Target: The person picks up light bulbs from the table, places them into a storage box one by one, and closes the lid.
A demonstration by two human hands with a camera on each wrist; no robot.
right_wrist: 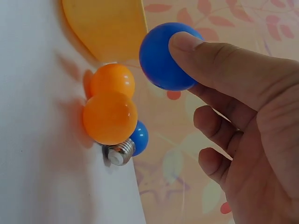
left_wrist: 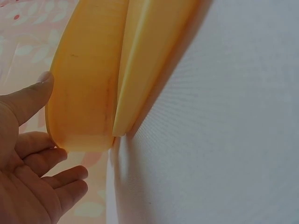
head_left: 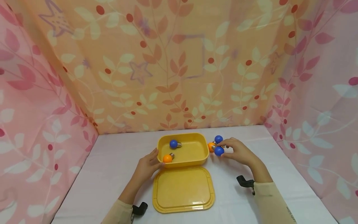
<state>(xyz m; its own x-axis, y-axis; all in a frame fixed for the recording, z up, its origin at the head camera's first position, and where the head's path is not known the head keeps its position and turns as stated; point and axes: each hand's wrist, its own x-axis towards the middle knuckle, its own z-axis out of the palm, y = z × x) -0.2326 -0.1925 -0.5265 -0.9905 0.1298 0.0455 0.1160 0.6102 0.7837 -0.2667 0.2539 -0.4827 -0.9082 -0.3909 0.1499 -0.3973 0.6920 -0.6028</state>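
A shallow yellow plastic box stands on the table with a blue light bulb and an orange light bulb lying inside. My left hand holds its near left corner, thumb at the front wall and fingers along the left end. Just right of the box, my right hand pinches another blue light bulb between thumb and fingers, raised above the table. Beneath it lie two orange bulbs and one more blue bulb, close together beside the box.
In front of the box lies its flat yellow lid. A white cloth covers the table. Patterned curtains enclose the back and both sides. Each sleeve bears a small black wrist camera.
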